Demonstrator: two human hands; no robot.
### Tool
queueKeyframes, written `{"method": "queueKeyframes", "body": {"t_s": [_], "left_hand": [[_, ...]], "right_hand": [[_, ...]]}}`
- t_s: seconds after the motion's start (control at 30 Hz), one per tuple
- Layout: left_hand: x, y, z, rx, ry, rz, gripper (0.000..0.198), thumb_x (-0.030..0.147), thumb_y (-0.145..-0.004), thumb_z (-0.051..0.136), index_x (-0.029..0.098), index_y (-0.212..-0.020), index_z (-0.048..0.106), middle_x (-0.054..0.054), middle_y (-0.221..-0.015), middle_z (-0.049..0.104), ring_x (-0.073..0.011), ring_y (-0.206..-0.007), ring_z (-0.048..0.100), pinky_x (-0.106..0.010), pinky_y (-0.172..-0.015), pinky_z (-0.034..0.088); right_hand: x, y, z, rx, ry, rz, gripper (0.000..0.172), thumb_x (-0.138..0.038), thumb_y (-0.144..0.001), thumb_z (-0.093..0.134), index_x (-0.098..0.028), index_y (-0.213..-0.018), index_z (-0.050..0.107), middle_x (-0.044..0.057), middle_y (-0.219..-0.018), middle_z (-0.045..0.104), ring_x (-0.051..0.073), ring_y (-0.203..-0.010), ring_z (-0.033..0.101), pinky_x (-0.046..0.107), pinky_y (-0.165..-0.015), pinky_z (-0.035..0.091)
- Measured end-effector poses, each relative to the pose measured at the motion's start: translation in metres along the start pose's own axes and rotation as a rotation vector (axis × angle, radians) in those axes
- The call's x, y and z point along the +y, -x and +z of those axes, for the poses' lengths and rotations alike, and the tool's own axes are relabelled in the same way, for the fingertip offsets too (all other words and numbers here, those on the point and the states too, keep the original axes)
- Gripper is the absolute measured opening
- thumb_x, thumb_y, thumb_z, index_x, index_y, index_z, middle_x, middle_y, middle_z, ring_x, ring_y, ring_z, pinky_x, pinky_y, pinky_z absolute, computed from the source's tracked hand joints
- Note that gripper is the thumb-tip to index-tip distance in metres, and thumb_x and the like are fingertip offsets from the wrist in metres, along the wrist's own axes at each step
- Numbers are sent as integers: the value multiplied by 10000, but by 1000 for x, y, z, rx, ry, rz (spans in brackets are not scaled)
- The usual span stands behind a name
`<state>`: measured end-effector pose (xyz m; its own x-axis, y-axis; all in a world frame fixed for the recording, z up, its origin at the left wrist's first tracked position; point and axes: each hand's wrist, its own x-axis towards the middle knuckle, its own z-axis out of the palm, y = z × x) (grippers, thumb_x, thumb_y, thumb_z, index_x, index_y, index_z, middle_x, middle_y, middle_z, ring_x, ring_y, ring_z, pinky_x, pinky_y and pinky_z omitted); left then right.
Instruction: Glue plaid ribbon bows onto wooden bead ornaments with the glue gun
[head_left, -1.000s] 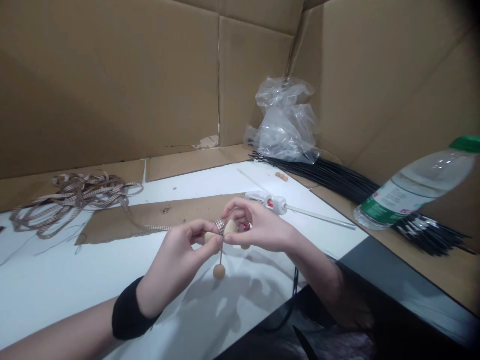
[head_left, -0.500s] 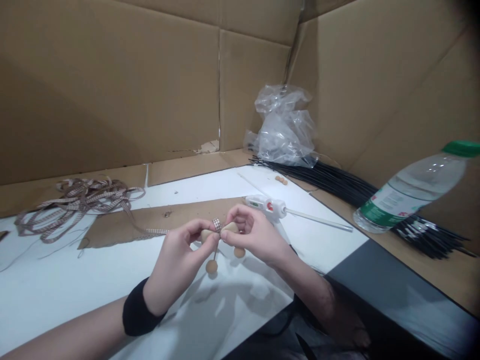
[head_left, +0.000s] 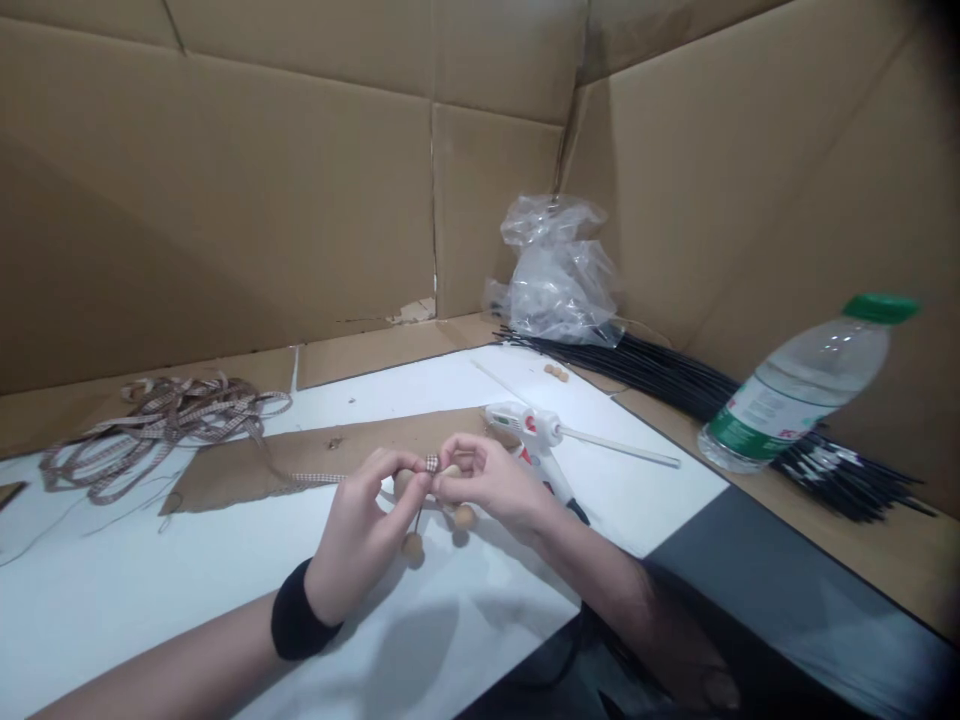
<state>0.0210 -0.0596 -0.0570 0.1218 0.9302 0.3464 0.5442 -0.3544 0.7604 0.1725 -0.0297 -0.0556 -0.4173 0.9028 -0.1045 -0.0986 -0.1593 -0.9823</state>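
My left hand (head_left: 367,530), with a black band at the wrist, is closed in a pinch at the middle of a small beige piece. My right hand (head_left: 495,485) pinches at the same spot from the other side, its fingertips nearly touching the left ones. Between them a brown-and-white checked ribbon (head_left: 432,463) wraps up over the beige piece (head_left: 403,482). Below the fingers hang two brown balls, one ball (head_left: 413,546) on a thin stem and another ball (head_left: 465,517) under my right hand. The fingers hide most of the beige piece.
A white glue gun (head_left: 534,424) with a glue stick lies behind my right hand. Cardboard (head_left: 255,470) rests under the ribbon's tail. A tangled ribbon heap (head_left: 187,410) is at left. At right stand a water bottle (head_left: 802,385), black rods (head_left: 660,372) and a plastic bag (head_left: 559,280).
The view has shifted slightly. The checked ribbon now sits lower and closer around the beige piece, and both hands remain pinched together.
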Motion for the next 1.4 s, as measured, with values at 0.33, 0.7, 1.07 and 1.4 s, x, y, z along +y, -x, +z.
{"method": "queueKeyframes", "body": {"t_s": [0.33,0.7,1.07,1.4], "left_hand": [[7,-15,-11,-238,0,21,206,322,-834,434,164,-809,564,-33,-751,608,-166,-692,546,-258,-629,403],[12,-11,-27,-355,2,-169,275,343,-791,447,141,-712,616,-27,-652,611,-166,-626,539,-253,-590,395],[1,-7,-12,-151,232,-303,169,280,-739,525,148,-654,588,20,-570,524,-110,-549,447,-225,-536,359],[-3,0,-14,-74,-152,184,143,251,-807,483,171,-747,584,-19,-691,586,-161,-680,527,-280,-645,399]], "right_hand": [[5,-3,0,55,40,-61,190,-97,-531,578,-176,-658,463,-64,-550,524,61,-482,463,176,-467,326],[-1,5,8,5,203,-138,164,-102,-541,596,-171,-646,491,-40,-625,541,85,-561,504,206,-536,372],[5,-5,6,-45,167,-41,151,-100,-554,583,-177,-654,499,-54,-585,542,75,-539,501,194,-525,376],[2,-9,-1,-95,115,28,186,-94,-521,626,-170,-637,502,-66,-561,550,63,-510,491,180,-500,357]]}}
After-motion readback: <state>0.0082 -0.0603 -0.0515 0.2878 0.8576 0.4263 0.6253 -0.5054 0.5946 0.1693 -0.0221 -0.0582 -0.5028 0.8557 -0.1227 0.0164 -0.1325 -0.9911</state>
